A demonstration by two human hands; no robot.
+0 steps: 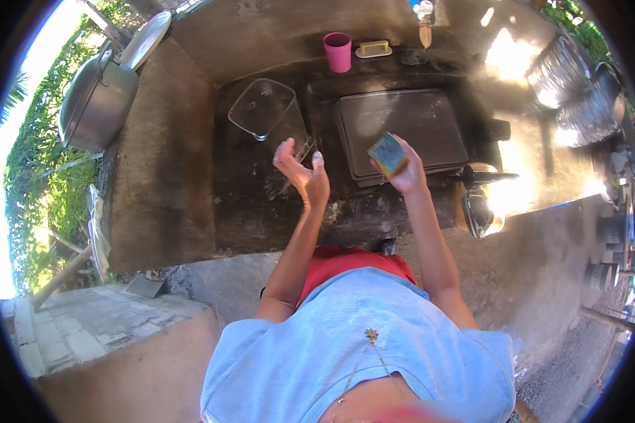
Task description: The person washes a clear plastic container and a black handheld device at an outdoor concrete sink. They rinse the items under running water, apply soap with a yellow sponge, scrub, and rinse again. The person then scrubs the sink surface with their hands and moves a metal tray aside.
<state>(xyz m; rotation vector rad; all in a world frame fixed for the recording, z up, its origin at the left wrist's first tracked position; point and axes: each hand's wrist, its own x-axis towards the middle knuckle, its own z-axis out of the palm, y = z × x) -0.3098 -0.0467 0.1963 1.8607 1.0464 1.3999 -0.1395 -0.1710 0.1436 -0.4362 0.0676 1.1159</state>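
My right hand (410,172) grips a sponge (388,153) with a green scouring face and a yellow body, held over the near edge of a dark rectangular tray (402,124). My left hand (307,177) is raised with fingers and thumb apart and nothing held. Beyond it, a clear rectangular plastic container (263,108) lies in the left part of the dark sink area. Something thin and shiny, too unclear to name, shows just behind the left fingers.
At the back edge stand a pink plastic cup (338,53) and a yellow-handled brush or scrubber (374,49), near a tap (424,26). A large metal pot (99,98) sits at left. Stacked metal pans (587,106) are at right, with a glass jar-like item (480,206) by the front edge.
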